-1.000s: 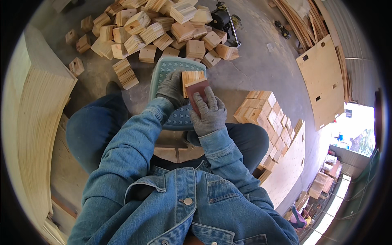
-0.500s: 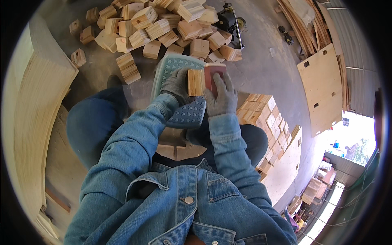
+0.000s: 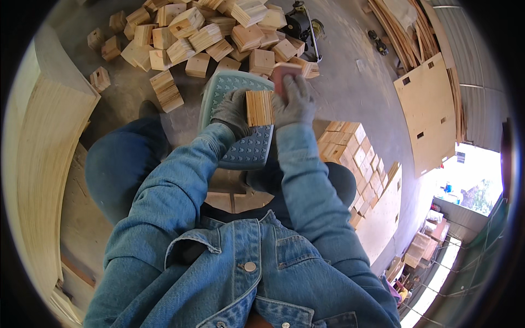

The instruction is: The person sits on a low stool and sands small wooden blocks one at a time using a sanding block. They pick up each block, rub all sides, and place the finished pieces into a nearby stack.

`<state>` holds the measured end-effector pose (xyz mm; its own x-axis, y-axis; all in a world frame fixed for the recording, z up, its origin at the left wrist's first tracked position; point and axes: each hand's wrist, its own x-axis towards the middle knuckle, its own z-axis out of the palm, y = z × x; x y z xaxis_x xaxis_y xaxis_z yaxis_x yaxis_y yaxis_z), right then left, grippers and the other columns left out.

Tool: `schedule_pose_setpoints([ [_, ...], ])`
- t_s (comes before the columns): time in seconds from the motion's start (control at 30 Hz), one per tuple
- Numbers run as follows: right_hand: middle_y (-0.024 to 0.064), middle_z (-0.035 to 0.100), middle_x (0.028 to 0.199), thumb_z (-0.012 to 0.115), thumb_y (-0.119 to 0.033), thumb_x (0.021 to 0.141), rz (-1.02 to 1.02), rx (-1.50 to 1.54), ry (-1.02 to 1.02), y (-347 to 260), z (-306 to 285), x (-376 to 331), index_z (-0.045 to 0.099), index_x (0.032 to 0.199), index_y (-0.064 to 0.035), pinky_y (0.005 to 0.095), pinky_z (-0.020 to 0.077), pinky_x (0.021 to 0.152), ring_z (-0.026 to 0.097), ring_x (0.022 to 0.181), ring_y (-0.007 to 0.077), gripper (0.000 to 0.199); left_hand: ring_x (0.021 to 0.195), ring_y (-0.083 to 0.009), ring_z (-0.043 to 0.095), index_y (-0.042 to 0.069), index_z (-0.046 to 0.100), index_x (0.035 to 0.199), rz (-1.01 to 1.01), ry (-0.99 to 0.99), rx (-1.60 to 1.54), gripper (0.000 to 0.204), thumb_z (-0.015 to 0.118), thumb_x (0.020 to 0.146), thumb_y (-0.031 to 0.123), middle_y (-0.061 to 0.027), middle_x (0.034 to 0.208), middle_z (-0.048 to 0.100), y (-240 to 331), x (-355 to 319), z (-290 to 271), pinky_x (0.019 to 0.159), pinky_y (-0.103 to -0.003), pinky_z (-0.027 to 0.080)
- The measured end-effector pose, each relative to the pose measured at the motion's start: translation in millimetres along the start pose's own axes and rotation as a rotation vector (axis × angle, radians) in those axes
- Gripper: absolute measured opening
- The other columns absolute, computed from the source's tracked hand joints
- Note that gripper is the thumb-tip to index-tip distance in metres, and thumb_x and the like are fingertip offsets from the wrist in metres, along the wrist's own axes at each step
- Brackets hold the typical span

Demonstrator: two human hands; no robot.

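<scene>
In the head view, the gloved left hand (image 3: 232,113) is gripping a wooden block (image 3: 260,108) by its left side, fingers closed around it, and the block is sitting over the teal stool (image 3: 235,82) between the person's knees. The gloved right hand (image 3: 295,104) is pinching a reddish-brown pad (image 3: 285,74) between thumb and fingers, just beyond the block's far right corner; blur is hiding whether pad and block are touching. Work on this one block seems to be under way, as both hands are keeping hold of their pieces. Beyond the stool many blocks are lying in a loose heap (image 3: 208,35), while others are standing in a neat stack (image 3: 355,158) by the right knee; which ones are finished, the view is not showing.
</scene>
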<state>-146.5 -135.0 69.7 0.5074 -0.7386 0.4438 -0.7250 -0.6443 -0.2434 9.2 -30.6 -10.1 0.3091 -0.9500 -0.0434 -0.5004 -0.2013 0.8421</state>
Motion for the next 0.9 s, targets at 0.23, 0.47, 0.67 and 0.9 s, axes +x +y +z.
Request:
schedule_pose_setpoints([
  [0.23,0.0209,0.060,0.145,0.080,-0.030,0.082,-0.099,0.041,0.090,-3,-44,-14,0.069,0.135,-0.0101,0.0523,0.0457,0.107,0.060,0.128,0.0392,0.057,0.135,-0.0398,0.046,0.015,0.042,0.147,0.125,0.037,0.173,0.102,0.093,0.061,0.035,-0.0157,0.142,0.049,-23,4,15,0.118,-0.047,0.040],
  [0.47,0.0157,0.057,0.149,0.080,-0.030,0.079,-0.146,0.017,-0.173,-46,-54,-92,0.070,0.134,-0.0175,0.0542,0.0491,0.103,0.060,0.123,0.0410,0.057,0.136,-0.0402,0.047,0.013,0.044,0.146,0.055,0.038,0.018,0.100,0.094,0.063,0.040,-0.0186,0.142,0.049,6,-4,-5,0.118,-0.048,0.041],
  [0.67,0.0080,0.055,0.152,0.076,-0.033,0.082,-0.020,-0.069,-0.306,-46,-34,-26,0.068,0.137,-0.0240,0.0544,0.0504,0.103,0.057,0.123,0.0429,0.056,0.133,-0.0398,0.050,0.012,0.044,0.146,0.026,0.050,-0.018,0.098,0.092,0.065,0.038,-0.0175,0.141,0.050,2,-1,-1,0.116,-0.048,0.043],
  [0.9,0.0091,0.051,0.157,0.073,-0.038,0.088,0.106,-0.070,-0.379,-53,-12,16,0.064,0.143,-0.0234,0.0541,0.0461,0.109,0.056,0.129,0.0420,0.058,0.133,-0.0389,0.045,0.009,0.043,0.145,0.074,0.056,0.050,0.096,0.088,0.067,0.042,-0.0171,0.138,0.050,-45,10,25,0.118,-0.045,0.037],
])
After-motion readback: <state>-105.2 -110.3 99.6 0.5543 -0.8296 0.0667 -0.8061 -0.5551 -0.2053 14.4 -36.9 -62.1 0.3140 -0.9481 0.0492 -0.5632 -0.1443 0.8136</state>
